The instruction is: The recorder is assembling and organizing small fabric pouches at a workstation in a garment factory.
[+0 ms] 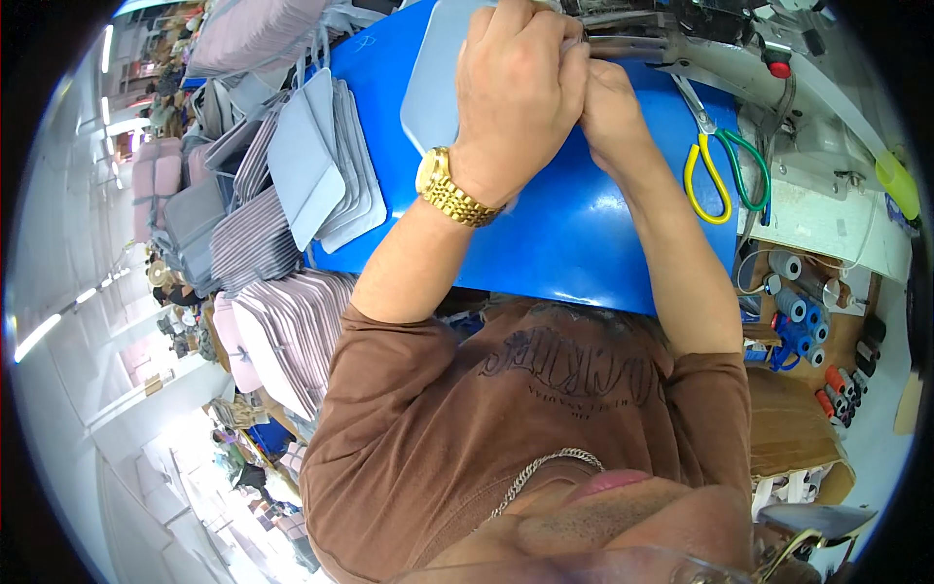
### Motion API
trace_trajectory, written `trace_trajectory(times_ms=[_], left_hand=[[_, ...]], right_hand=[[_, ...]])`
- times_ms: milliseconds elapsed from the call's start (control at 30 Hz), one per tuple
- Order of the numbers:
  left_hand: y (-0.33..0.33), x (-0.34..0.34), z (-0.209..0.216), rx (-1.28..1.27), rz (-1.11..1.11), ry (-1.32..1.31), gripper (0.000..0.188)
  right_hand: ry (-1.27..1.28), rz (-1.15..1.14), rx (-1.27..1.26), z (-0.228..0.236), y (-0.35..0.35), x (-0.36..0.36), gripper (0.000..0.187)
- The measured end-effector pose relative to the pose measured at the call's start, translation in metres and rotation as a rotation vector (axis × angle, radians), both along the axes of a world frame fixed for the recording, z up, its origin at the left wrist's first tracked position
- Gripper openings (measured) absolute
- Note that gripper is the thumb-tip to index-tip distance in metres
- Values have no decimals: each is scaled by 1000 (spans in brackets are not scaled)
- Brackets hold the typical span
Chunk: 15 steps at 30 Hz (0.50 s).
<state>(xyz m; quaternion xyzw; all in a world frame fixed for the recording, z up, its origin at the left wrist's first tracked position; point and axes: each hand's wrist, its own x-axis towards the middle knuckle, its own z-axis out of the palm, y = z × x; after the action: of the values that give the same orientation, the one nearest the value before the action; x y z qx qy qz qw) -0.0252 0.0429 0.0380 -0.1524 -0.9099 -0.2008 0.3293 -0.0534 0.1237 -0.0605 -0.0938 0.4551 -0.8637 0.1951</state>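
Observation:
My left hand (520,83), with a gold watch (457,195) on its wrist, is closed, its fingers curled at the top of the view. It lies over a light grey flat panel with a rounded corner (433,88), which rests on a blue work surface (545,253). Touching it from the right, my right hand (615,112) is closed too. The fingertips of both are mostly hidden, so I cannot make out what is between them. Just beyond the fingers stands a dark machine (632,29), only partly in view. Right of my right forearm lie scissors with yellow and green handles (715,161).
Stacked grey panels (321,165) lie on the left edge of the blue surface. Piles of pinkish striped pieces (292,331) stand lower left. A red knob (778,68) is on the machine at upper right. Thread spools (793,307) sit below on the right.

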Motion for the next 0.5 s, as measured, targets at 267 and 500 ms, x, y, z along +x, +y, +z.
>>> trace_trajectory(times_ms=[267,500], left_hand=[[-6,8,16,-10,24,-172,14],[-7,11,22,-16,15,-255,22]], right_hand=[[225,52,284,9,26,-6,38],[465,-33,432,15,41,-10,32]])
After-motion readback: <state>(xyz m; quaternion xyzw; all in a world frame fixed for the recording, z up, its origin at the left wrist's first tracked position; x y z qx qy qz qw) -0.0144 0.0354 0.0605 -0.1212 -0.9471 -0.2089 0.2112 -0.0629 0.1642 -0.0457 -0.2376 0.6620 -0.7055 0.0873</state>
